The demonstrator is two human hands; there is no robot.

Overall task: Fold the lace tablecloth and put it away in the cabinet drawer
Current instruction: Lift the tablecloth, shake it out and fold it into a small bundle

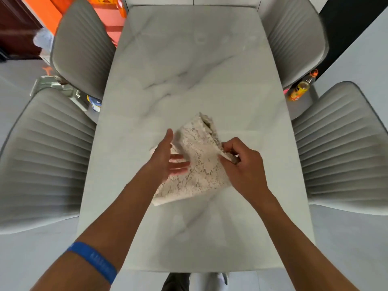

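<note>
The folded tablecloth (195,162) lies on the table (189,80) between two chairs at each long side.

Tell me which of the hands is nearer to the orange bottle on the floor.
Right. The right hand pinches the lace tablecloth at its right edge, on the side of the orange bottle. The left hand lies open across the cloth's left part, farther from the bottle.

A long white marble-look table (189,70) with grey veins runs up the middle. Four grey ribbed upholstered chairs (81,47) flank it, two on each side. Pale grey floor (346,238) spreads below, with an orange panel (44,11) at top left.
</note>
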